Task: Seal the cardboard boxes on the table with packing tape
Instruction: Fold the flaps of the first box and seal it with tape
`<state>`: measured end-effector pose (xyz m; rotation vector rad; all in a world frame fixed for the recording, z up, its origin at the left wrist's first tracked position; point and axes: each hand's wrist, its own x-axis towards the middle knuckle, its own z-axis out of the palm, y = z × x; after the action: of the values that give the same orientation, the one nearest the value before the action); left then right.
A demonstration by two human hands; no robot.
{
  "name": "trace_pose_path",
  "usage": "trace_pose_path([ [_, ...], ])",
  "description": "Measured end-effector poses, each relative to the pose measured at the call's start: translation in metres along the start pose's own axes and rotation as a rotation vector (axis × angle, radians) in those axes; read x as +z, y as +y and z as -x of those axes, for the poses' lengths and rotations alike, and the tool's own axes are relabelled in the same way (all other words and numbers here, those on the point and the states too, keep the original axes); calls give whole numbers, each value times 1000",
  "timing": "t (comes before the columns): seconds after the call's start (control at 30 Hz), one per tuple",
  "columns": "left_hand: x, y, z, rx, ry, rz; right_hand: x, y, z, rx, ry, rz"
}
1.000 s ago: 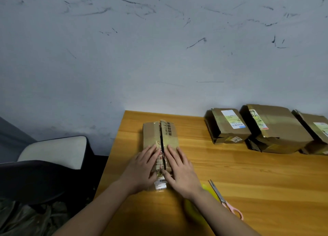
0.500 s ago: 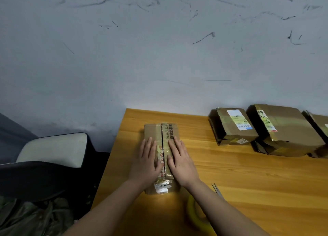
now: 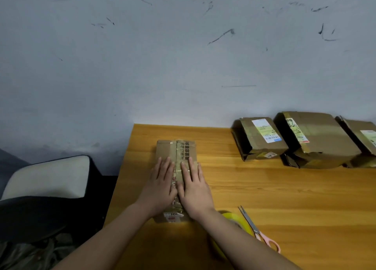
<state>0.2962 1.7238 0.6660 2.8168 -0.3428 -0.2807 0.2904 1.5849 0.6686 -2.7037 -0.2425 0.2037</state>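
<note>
L hand (image 3: 160, 185) flat, palm down, fingers straight and close together, pressing the top of the small cardboard box (image 3: 176, 153) on the L side of its centre seam. R hand (image 3: 193, 186) same: flat, fingers straight, pressing the top just R of the seam. Thumbs touch or nearly touch over the seam; neither hand grips anything. Both forearms come in from the bottom edge.

Box lies lengthwise away from the person, near the L edge of the wooden table (image 3: 284, 198). Flaps down and meeting along the middle; a glossy strip of tape (image 3: 176, 147) runs along the seam w/ printed characters beside it. Near end face shows a small white label w/ red print. Contents not visible.

Just R of the R forearm: yellowish tape roll (image 3: 234, 219), partly hidden by the arm. Touching or right beside it, scissors (image 3: 258, 232) w/ pink handles, blades pointing away from the person.

Far R, along the wall: three more cardboard boxes in a row, close together – first (image 3: 262, 139) w/ white shipping label on top, second (image 3: 319, 139) larger, w/ label near its L edge, third (image 3: 362, 137) cut off by frame edge. All look closed; insides not visible.

L of table: chair (image 3: 46, 178) w/ pale cushion, dark frame. Scuffed grey wall (image 3: 183, 56) behind.
</note>
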Motion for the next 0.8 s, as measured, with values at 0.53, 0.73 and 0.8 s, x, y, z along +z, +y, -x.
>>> trace_pose_path([
  [0.53,-17,60,30,450,741,98,-37,49,41,129,352,-434],
  [0.73,60,133,50,784,81,-248,-28,149,91,326,204,-292],
  [0.8,87,148,48,590,-252,-377,-30,169,103,331,138,-260],
])
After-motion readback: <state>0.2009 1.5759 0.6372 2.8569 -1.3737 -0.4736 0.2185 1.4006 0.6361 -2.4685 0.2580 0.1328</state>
